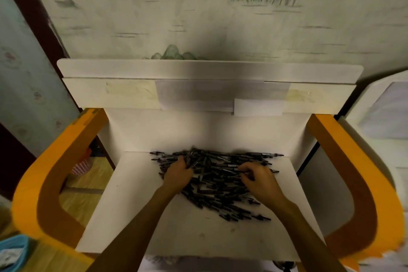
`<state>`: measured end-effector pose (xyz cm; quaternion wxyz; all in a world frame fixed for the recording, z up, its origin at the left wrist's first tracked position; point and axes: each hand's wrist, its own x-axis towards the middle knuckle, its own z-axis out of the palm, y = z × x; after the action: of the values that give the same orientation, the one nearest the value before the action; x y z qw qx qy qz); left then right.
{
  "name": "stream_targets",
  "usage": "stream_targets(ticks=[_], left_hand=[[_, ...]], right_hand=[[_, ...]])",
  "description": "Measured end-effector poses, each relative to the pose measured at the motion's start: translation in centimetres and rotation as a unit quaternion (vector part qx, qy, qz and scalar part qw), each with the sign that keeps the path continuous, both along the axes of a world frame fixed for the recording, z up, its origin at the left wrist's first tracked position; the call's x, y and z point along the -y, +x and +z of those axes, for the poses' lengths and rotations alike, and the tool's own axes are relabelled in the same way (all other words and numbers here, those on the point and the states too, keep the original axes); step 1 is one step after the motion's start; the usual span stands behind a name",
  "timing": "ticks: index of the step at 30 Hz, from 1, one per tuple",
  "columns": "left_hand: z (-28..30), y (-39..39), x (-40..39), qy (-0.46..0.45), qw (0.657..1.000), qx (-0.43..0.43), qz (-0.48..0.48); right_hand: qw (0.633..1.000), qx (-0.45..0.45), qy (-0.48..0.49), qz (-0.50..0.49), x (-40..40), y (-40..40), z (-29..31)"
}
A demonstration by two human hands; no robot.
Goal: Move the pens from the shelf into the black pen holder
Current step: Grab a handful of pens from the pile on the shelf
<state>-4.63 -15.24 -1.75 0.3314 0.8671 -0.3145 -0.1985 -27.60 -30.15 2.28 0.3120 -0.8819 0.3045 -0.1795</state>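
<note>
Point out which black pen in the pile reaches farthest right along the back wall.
The long black pen lying level at the pile's top right edge; its tip pokes out past every other pen, beyond the right hand.

The pile of pens (pixel 217 180) crowded the shelf (pixel 123 212) toward its back wall, orange side arms (pixel 344 174) closed both flanks, while bare board lay open in front.

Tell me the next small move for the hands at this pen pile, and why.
Probably close the left hand on the few pens under its fingers and lift them clear. Both hands are already down in the pile of black pens on the white shelf; the right hand looks to be picking too. No black pen holder is in view yet.
</note>
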Motion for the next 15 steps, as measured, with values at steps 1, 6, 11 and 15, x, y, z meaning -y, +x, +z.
stream_targets(ticks=[1, 6, 11, 15], left_hand=[[0.1, -0.3, 0.4, -0.023, 0.999, -0.031, 0.025], [-0.3, -1.6, 2.1, -0.003, 0.999, -0.032, 0.018], [0.4, -1.7, 2.7, 0.044, 0.999, -0.005, 0.005], [0.9, -1.7, 3.1, 0.074, 0.997, 0.003, 0.007]], right_hand=[[1.000, -0.002, -0.001, 0.001, 0.0, 0.0, 0.0], [1.000, -0.007, -0.001, 0.004, 0.2, -0.2, -0.4], [1.000, -0.013, -0.003, 0.000, 0.4, -0.6, -0.4], [1.000, -0.020, 0.000, -0.003, 0.5, -0.9, -0.7]])
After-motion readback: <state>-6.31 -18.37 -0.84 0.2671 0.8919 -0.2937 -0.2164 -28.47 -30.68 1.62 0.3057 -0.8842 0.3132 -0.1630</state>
